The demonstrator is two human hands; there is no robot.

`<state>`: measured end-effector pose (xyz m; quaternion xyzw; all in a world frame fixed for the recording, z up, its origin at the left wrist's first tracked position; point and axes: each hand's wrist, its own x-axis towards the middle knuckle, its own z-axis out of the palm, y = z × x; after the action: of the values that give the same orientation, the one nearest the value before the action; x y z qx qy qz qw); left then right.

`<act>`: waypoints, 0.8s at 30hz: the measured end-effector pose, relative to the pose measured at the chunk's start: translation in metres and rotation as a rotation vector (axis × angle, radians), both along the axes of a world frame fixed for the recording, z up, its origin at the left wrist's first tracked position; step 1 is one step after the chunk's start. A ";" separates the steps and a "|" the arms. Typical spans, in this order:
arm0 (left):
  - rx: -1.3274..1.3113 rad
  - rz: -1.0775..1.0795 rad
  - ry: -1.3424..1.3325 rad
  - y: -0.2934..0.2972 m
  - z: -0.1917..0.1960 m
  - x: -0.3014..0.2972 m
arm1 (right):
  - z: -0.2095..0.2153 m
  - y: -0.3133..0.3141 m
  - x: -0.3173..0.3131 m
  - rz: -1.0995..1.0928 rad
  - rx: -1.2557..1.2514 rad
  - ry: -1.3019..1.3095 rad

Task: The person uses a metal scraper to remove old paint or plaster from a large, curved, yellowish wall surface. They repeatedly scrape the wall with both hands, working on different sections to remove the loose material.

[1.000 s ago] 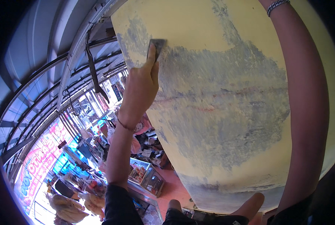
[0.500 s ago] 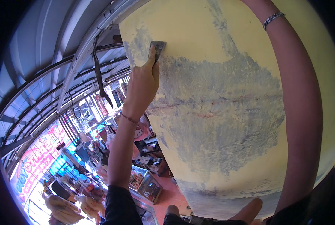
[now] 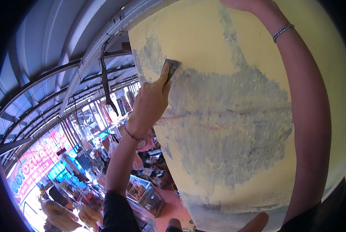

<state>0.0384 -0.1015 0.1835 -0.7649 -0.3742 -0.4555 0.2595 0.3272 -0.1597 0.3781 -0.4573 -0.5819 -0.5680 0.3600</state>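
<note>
A small dark scraper (image 3: pixel 173 68) is gripped in my left hand (image 3: pixel 151 96), with its index finger stretched along the blade. The blade lies against a yellow wall (image 3: pixel 196 42), at the upper left edge of a large rough grey patch (image 3: pixel 227 131) where the paint is gone. A thin reddish line crosses this patch. My right hand (image 3: pixel 250 4) is raised high against the wall at the top edge of the picture. Its fingers are mostly cut off, so what they do is hidden. A chain bracelet circles that wrist.
Overhead at left runs a corrugated metal roof (image 3: pixel 41 42) on metal beams, with a dark strip (image 3: pixel 106 77) hanging down. Below stand a glass display case (image 3: pixel 146 195), plastic bags and crowded goods. A pink-lettered banner (image 3: pixel 37 164) hangs far left. My knee (image 3: pixel 258 222) shows at the bottom.
My left hand and the scraper have moved down slightly along the wall. The view has shifted a little, bringing more of my right hand into the top of the picture.
</note>
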 end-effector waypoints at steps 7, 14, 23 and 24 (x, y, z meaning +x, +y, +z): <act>0.000 0.090 0.044 -0.009 -0.011 0.011 | 0.000 0.010 -0.005 -0.008 0.268 -0.069; 0.011 0.138 -0.066 -0.003 -0.023 0.018 | -0.009 -0.004 -0.005 -0.016 0.112 0.024; 0.030 0.106 -0.072 -0.010 -0.047 0.028 | 0.000 0.018 0.004 -0.010 0.238 -0.063; 0.005 0.113 -0.069 -0.008 -0.045 0.031 | 0.001 0.018 0.004 0.006 0.275 -0.071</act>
<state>0.0691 -0.1093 0.1384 -0.7258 -0.4243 -0.4671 0.2737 0.3311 -0.1413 0.3788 -0.3818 -0.5123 -0.6570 0.4001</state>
